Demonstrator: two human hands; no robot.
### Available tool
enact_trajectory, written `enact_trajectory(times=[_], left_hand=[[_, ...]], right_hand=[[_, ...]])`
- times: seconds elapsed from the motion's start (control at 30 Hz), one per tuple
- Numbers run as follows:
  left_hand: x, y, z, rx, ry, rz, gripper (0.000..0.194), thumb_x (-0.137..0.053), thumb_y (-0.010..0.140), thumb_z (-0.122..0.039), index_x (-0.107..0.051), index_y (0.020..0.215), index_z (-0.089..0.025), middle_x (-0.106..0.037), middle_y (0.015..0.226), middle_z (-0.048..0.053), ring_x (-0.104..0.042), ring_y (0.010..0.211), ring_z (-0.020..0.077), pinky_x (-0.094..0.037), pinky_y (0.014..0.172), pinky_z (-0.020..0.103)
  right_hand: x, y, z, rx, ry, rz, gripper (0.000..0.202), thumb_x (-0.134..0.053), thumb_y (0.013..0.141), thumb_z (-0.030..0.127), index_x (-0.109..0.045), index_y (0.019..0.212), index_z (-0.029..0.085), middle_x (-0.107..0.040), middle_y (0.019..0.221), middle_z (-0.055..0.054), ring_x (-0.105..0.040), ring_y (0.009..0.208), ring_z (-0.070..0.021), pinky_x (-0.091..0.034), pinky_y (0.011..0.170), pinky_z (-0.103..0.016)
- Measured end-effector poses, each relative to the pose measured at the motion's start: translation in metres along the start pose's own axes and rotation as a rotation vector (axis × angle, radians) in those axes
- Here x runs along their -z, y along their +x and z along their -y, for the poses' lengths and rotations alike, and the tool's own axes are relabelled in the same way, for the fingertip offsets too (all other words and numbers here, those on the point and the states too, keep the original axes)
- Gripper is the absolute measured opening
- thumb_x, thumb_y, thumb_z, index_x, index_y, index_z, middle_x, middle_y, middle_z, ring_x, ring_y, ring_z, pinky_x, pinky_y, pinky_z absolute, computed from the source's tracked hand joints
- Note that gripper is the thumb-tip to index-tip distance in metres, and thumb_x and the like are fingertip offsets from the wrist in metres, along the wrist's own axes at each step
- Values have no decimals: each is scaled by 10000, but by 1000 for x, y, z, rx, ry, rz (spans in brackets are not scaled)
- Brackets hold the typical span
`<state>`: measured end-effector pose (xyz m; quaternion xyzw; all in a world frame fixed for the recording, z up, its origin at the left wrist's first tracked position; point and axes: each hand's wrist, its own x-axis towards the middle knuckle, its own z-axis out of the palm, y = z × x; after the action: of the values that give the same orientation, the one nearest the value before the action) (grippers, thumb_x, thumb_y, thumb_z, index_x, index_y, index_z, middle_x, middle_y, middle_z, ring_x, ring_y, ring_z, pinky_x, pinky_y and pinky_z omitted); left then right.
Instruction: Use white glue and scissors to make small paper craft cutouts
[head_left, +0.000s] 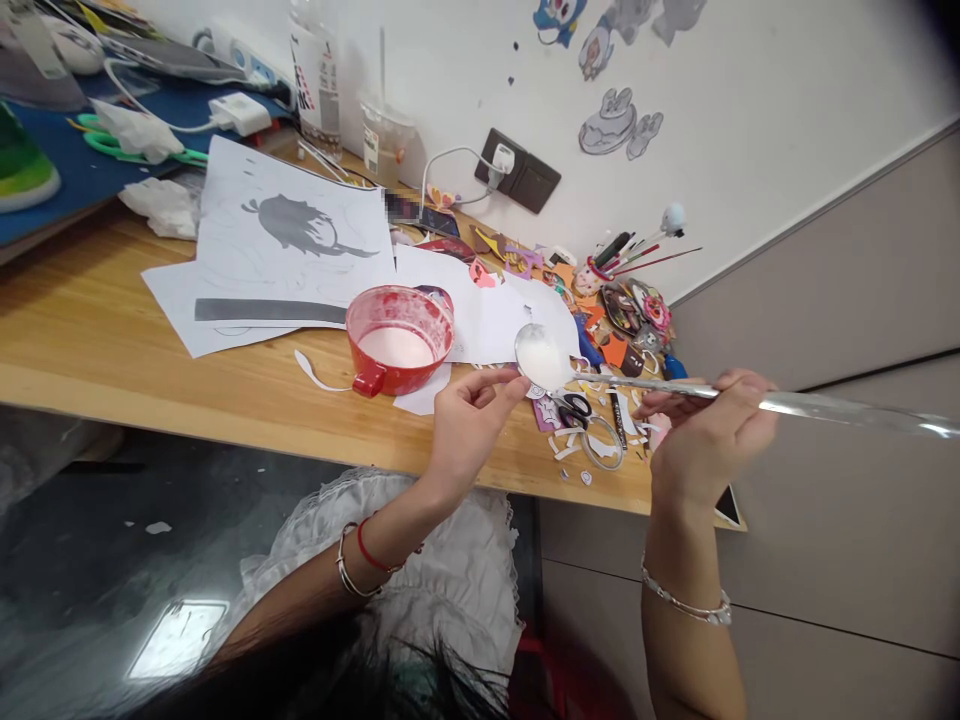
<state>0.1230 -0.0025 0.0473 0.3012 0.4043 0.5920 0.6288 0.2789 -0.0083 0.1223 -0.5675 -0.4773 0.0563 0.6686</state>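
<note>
My right grip (701, 445) is closed around the ladle handle (645, 383), left grip (469, 425) pinched beside the bowl (528, 346); level suits its white contents (543, 362).

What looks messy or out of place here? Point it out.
Paper scraps lie scattered around the scissors, and a white piece is on the floor, likely dropped. White residue smears the red bowl inside. Nothing looks clearly broken.

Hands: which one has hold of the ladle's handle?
The right hand, its fingers gripping the long handle of the ladle; the left hand is instead at the edge of the ladle's bowl.
</note>
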Motion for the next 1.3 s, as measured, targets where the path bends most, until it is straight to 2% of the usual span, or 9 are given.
enact_trajectory(times=[0.13,0.3,0.53,0.7,1.07,1.2,1.3], left_hand=[[0,1,3,5,23,1,302,-719,655,-403,-680,826,-157,-460,564,-28,-264,470,35,-197,419,192],[0,2,2,20,30,-7,262,-713,655,-372,-673,803,-159,-410,526,-43,-235,446,33,-175,404,193],[0,2,4,15,31,-10,228,-694,668,-363,-668,771,-162,-333,495,-60,-229,446,37,-185,401,187],[0,2,4,13,36,-7,261,-701,664,-391,-667,765,-152,-342,504,-56,-235,453,37,-184,409,193],[2,4,6,23,62,-17,205,-682,667,-343,-660,736,-151,-384,506,-53,-234,447,39,-193,426,204],[13,6,10,-21,184,8,190,-680,670,-343,-669,722,-160,-347,495,-54,-254,465,54,-199,452,210],[27,9,8,-37,388,90,210,-667,678,-374,-675,726,-170,-276,463,-66,-237,443,63,-177,450,220]], right_hand=[[0,-1,-2,2,0,-16,200,-343,895,402,-390,792,238,-419,492,86,-492,374,-98,-443,342,-209],[-1,-1,-3,32,-6,-18,168,-314,901,342,-375,792,230,-417,477,86,-495,361,-106,-414,323,-207],[-2,-1,-6,-3,-6,-29,188,-358,887,390,-382,776,240,-415,501,83,-494,360,-108,-425,326,-223],[-1,-2,-6,12,-1,-28,195,-369,883,392,-389,770,234,-416,522,79,-500,357,-114,-423,309,-232],[0,-2,-8,14,-2,-39,218,-373,881,425,-390,763,243,-421,466,91,-501,355,-121,-440,322,-235],[5,1,-16,-21,18,-73,191,-368,869,404,-382,774,239,-452,485,90,-516,359,-129,-431,318,-242],[15,0,-27,-71,14,-129,175,-358,858,384,-376,765,237,-485,502,81,-532,365,-139,-435,313,-254]])
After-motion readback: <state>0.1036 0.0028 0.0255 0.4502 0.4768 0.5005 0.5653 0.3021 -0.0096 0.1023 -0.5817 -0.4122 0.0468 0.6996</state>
